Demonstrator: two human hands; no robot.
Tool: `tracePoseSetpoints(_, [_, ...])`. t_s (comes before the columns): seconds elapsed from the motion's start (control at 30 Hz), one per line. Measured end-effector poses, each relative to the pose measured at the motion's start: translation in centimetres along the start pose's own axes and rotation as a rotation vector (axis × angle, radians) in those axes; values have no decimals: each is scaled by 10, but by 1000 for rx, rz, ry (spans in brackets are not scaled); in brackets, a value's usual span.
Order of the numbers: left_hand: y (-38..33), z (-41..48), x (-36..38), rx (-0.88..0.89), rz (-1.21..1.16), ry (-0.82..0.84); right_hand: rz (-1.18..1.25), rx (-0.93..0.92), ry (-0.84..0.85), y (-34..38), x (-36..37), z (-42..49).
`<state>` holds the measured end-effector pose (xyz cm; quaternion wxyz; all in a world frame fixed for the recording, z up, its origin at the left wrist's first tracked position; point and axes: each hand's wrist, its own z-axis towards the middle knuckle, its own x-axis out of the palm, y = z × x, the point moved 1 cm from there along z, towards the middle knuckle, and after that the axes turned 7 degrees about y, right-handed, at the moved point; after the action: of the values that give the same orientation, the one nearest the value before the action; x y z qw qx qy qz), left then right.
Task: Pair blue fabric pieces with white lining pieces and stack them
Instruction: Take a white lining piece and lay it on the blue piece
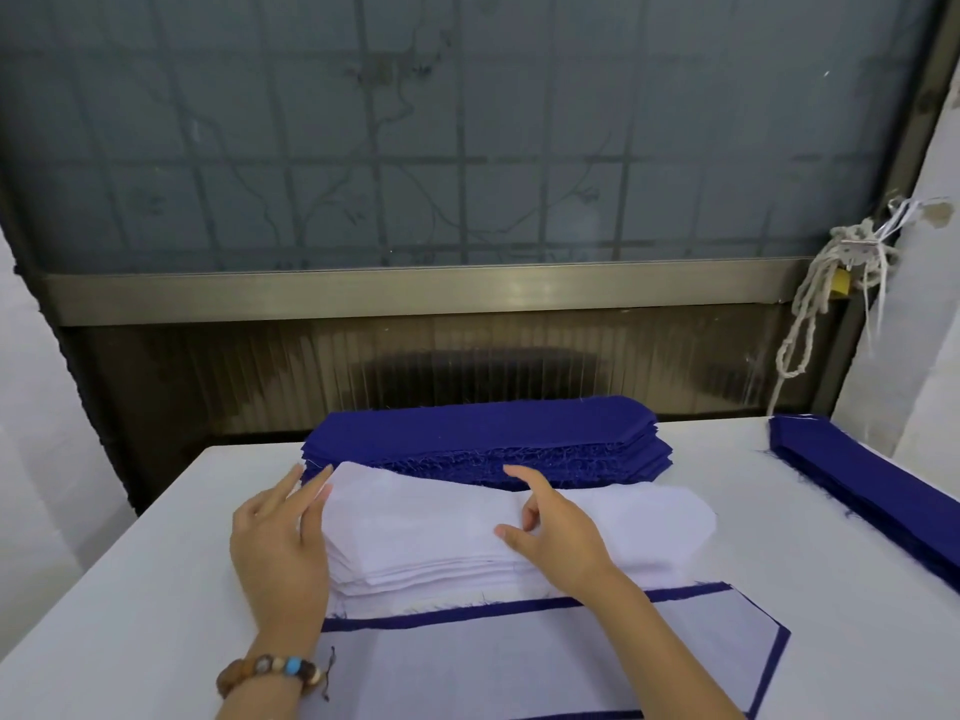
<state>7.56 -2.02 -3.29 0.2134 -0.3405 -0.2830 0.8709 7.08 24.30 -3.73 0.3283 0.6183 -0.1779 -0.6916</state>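
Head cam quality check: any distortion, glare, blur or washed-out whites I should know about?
Head view: wide-angle bowing, the window rail curves and the table edges splay; mild glare mid-rail; light soft and even, shadows faint; white lining stack barely separates from the white table; blue stack and bracelet look sharp, no obvious motion blur.

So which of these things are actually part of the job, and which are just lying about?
Part of the job: white lining pile, under the left hand and right hand; blue fabric pile behind it; white-on-blue pair in front; probably the blue pile at right.
Just lying about: rope and padlock by the window frame.
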Motion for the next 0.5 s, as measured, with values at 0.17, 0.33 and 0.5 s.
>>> tracePoseSetpoints(0.17, [-8, -3, -3, -68, -373, 53, 23, 40, 64, 1, -4, 9])
tracePoseSetpoints(0.33, [-10, -4, 0, -199, -453, 68, -26, 83, 90, -1, -8, 13])
tracePoseSetpoints(0.5, [-6, -4, 3, -285, -465, 114, -39, 138, 111, -10, -25, 11])
